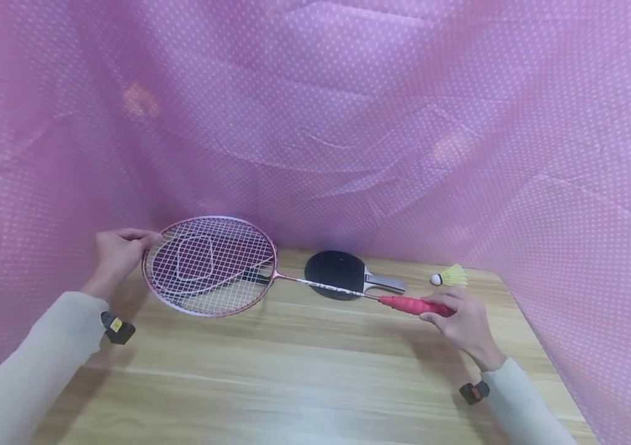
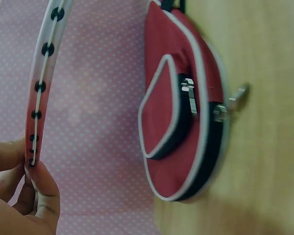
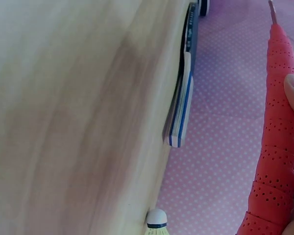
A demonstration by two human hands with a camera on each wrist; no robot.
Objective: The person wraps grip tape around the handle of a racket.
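Now both hands are on the badminton racket (image 1: 220, 272), holding it clear above the wooden table (image 1: 293, 377), roughly level, head to the left and handle to the right. The left hand (image 1: 117, 253) pinches the far-left rim of the pink frame, fingers curled over the top edge; in the left wrist view the thumb and fingertips (image 2: 44, 188) clamp either side of the frame, right by its string holes. The right hand (image 1: 462, 321) wraps around the red grip (image 1: 412, 305) at the handle's end, fingers curled under it (the right wrist view shows just a thumb tip pressed against the perforated red tape).

Beneath the racket head, on the table, lies a red pouch (image 2: 181, 107) with white piping and a zip, seen best from the left wrist and only faintly through the strings in the head view. Just past the shaft, a table tennis paddle (image 1: 343, 274) lies flat, black face up, its handle pointing right. Further right, near the table's far edge, sits a yellow shuttlecock (image 1: 448, 276), white cork to the left, close beyond the right hand. Pink dotted cloth (image 1: 348, 123) hangs all around behind.
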